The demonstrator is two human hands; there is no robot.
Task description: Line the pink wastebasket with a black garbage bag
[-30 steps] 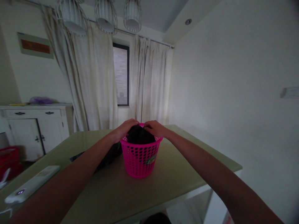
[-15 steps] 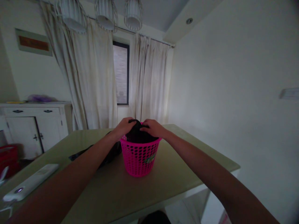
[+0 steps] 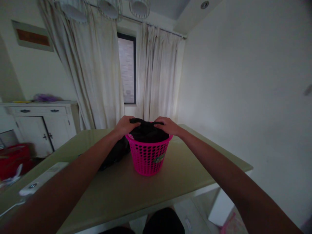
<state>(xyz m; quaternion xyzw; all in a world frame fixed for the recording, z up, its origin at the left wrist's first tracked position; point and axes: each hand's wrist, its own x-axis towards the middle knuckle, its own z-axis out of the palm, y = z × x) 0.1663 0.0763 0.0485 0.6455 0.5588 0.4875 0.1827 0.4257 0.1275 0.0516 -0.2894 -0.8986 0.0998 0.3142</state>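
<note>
A pink plastic basket (image 3: 149, 159) with round holes and a small green label stands upright on the table. Soft black material, apparently a black bag (image 3: 148, 132), fills its mouth. At the left of the rim, my left hand (image 3: 126, 125) grips the black edge, thumb on the near side. My right hand (image 3: 167, 125) pinches the same edge at the right. The edge is stretched between both hands, slightly above the rim. Beside the basket lies a dark crumpled heap (image 3: 115, 154), partly hidden behind my left forearm.
The green tabletop (image 3: 190, 169) carries a long white power strip (image 3: 46, 178) with a cable at the left. A white cabinet (image 3: 36, 126) and a red container (image 3: 16, 159) are beyond its left side. A white wall (image 3: 243, 81) rises at the right.
My hands have moved apart, drawing the black edge from bunched to stretched across the basket's mouth. The camera view has tilted down a little.
</note>
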